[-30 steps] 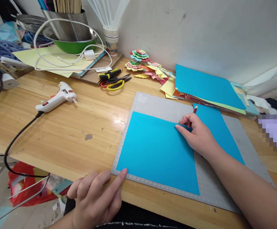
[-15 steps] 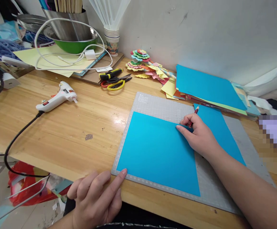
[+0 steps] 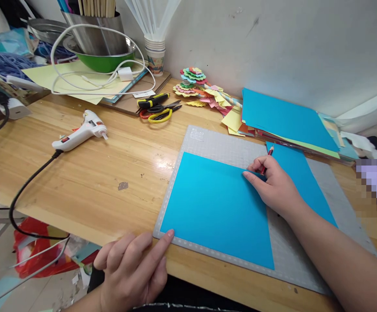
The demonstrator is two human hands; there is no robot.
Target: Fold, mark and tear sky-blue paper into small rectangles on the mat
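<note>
A rectangular sheet of blue paper lies on a grey cutting mat. My left hand is at its near left corner, index fingertip pressing on the paper while the other fingers curl loosely around nothing. At the far right corner, my right hand pinches the paper's edge between thumb and fingers, lifting it slightly. A dark red pencil is tucked in the same hand, its tip pointing away from me. Beneath and beyond the right hand lies another blue piece, partly covered by my wrist.
A white glue gun with a black cable rests on the left. Scissors and a yellow-black cutter lie behind. Layered paper flowers and a stack of coloured paper stand along the wall. A green bowl sits back left.
The whole view has shifted slightly, so everything appears a little further right. Both hands keep their places on the paper.
</note>
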